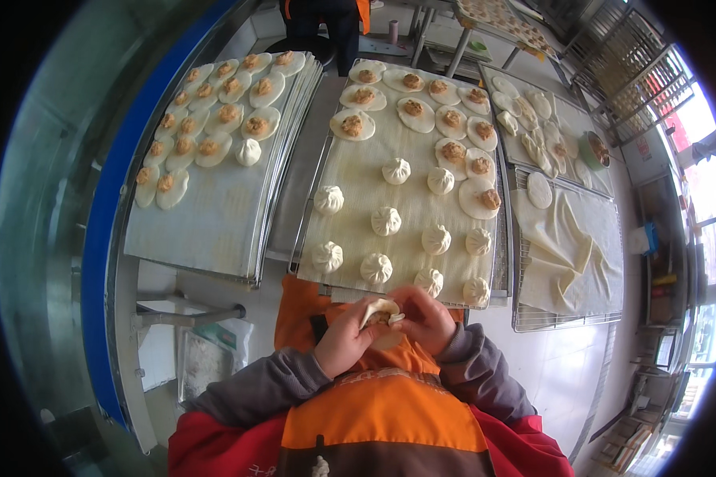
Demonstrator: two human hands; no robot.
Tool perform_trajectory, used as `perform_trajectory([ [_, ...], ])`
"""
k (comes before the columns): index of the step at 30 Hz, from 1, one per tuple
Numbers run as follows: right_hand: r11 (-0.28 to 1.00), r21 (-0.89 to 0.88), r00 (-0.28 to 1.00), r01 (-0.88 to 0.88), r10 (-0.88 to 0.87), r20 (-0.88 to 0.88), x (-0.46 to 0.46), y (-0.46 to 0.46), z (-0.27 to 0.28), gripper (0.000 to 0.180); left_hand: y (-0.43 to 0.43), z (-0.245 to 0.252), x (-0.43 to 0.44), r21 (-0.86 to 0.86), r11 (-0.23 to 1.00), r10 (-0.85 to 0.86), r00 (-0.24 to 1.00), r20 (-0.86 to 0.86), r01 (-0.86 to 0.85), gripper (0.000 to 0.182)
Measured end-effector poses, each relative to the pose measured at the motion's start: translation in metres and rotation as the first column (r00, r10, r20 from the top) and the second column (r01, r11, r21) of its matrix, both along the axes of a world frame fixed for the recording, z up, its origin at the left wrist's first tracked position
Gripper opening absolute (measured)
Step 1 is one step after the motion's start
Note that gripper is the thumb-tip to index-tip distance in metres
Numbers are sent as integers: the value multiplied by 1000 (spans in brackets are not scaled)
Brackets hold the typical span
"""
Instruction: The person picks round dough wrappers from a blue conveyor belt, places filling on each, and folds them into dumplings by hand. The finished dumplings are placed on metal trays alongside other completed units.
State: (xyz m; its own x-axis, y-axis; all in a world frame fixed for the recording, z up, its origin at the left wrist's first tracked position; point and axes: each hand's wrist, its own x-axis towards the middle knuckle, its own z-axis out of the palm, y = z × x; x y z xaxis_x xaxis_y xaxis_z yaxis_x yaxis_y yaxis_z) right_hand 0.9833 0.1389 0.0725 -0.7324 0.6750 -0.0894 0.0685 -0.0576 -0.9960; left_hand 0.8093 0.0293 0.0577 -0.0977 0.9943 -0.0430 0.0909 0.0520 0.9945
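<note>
In front of my apron, my left hand cups a dough wrapper with meat filling. The fingers of my right hand pinch small folds at the wrapper's right edge; its top is still open and the filling shows. Both hands are just below the near edge of the middle tray, which is lined with a pale mat. Several pleated buns stand on the near part of that mat. Flat dough rounds topped with filling lie along its far and right sides.
A stack of trays at left holds more filled rounds and one pleated bun. On the right are a wire rack with a crumpled cloth, loose wrappers and a green bowl of filling. A person stands beyond the trays.
</note>
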Motion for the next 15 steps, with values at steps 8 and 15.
perform_trajectory([
  [8,801,586,991,-126,74,112,-5,4,8,19,3,-1,-15,-335,917,-32,879,475,214,32],
  [15,550,774,950,-313,193,246,-15,6,11,27,3,-8,-25,-229,920,-271,938,217,319,33],
])
